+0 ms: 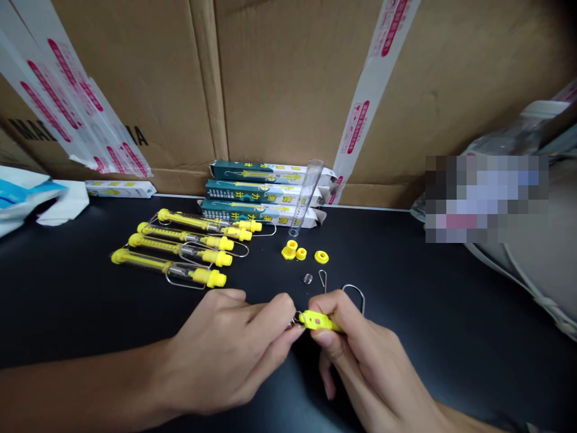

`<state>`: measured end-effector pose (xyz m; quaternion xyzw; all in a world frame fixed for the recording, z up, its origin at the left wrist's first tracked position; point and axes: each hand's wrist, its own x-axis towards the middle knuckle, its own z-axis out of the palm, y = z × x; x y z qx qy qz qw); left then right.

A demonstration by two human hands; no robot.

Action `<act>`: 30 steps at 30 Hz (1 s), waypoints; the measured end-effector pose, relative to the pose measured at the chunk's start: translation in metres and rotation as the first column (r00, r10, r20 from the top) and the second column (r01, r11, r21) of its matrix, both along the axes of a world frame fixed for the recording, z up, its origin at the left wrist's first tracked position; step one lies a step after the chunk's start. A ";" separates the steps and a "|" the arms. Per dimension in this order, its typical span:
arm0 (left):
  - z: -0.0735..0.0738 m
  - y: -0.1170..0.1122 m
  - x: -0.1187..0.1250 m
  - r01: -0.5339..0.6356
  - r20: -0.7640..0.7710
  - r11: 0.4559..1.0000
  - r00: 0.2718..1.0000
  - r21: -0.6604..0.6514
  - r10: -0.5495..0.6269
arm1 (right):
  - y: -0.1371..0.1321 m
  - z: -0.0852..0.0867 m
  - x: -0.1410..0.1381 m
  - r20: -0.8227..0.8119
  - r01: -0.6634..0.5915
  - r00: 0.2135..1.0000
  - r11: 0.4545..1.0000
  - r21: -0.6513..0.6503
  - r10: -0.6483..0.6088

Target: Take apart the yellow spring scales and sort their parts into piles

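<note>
Near the front of the black table, my left hand [246,346] pinches a small metal spring [292,323], mostly hidden by the fingers. Its wire end meets the tip of a yellow plastic piece with holes [318,320]. That piece is gripped between the thumb and index finger of my right hand [369,355]. Just beyond the hands lie a short coil spring [308,278], a thin wire hook [323,280] and a larger bent wire [356,290], partly covered by my right hand. Yellow caps [290,249] and a yellow ring [321,257] lie farther back.
Several assembled yellow spring scales [169,267] lie in a row at left. A clear tube [306,198] leans against stacked printed boxes [261,193]. Behind stands a large cardboard box [279,90]. A plastic bottle [509,135] and a grey cable [518,282] are at right.
</note>
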<state>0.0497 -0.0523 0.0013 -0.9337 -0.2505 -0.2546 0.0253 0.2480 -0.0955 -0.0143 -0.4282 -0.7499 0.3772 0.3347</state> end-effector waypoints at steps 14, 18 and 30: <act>-0.003 -0.001 0.003 -0.081 0.049 0.994 0.996 0.068 0.078 | -0.009 0.000 0.001 0.172 0.097 0.979 0.993 0.070 -0.108; -0.005 0.000 0.003 -0.112 0.044 0.986 0.993 0.124 0.107 | -0.008 0.002 -0.001 0.185 0.108 0.976 0.993 0.037 -0.113; -0.007 -0.002 0.001 -0.083 -0.032 0.985 0.996 0.148 0.089 | 0.009 0.017 0.000 -0.076 -0.099 0.994 0.932 -0.349 0.077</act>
